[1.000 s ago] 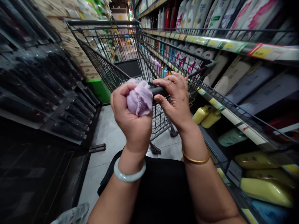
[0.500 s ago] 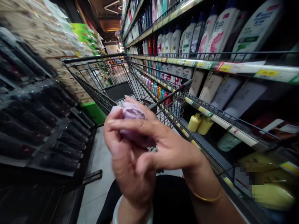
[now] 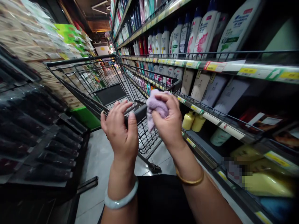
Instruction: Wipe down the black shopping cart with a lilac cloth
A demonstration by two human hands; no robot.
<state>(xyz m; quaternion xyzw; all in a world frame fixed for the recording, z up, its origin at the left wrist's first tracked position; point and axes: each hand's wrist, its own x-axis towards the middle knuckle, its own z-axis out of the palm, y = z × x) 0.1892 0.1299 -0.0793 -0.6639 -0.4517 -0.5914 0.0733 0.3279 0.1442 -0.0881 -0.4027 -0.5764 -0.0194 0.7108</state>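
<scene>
A crumpled light purple cloth (image 3: 153,107) is bunched up in my right hand (image 3: 171,121), the thumb and fingers closed around it. My left hand (image 3: 122,129) holds nothing; its fingers are apart and slightly curled near the handle of the shopping cart (image 3: 141,113). The two hands are separated, side by side in front of the cart. A pale bangle (image 3: 121,199) circles the left wrist and a gold bangle (image 3: 191,180) the right. The cart's wire basket opens just beyond my hands, with part of its handle hidden behind them.
Shelves on the right carry shampoo bottles (image 3: 205,31) behind a wire rail, with price tags along the edges. Two yellow bottles (image 3: 188,120) stand on a lower shelf. Dark packaged goods (image 3: 44,130) hang at the left, beside a green box (image 3: 85,116). Grey tiled floor (image 3: 93,161) runs between.
My hands were together around the cloth; now they are apart. The cloth has moved right, in my right hand alone, while my left hand has let go and opened.
</scene>
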